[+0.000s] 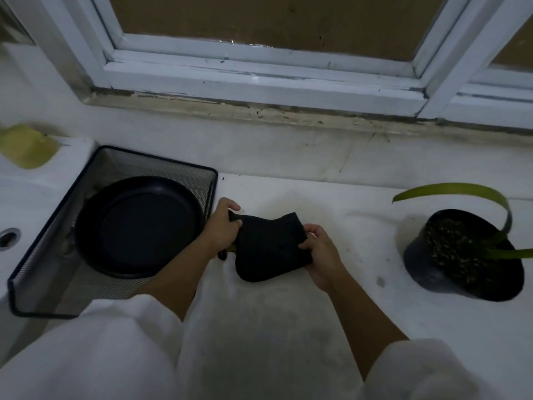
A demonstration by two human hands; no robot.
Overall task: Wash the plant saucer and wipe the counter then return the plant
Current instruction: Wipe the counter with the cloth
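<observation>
My grip is clamped on the dark cloth (271, 246) from both ends, left hand (223, 226) on its left corner and right hand (320, 249) on its right edge, with its long axis left-right over the worktop (288, 319). The saucer (138, 226) lies left in the mesh tray (43, 255); the potted plant (461, 255) stands nearer my right hand.

White window frame (259, 82), mesh tray (129, 166).

The white counter (288, 327) runs under the window. A black wire tray (43, 255) sits on its left side. A black plant pot (418, 261) with long green leaves stands on its right side, well apart from the tray. A small grey spot (380, 281) and some dirty marks show near the pot.
</observation>
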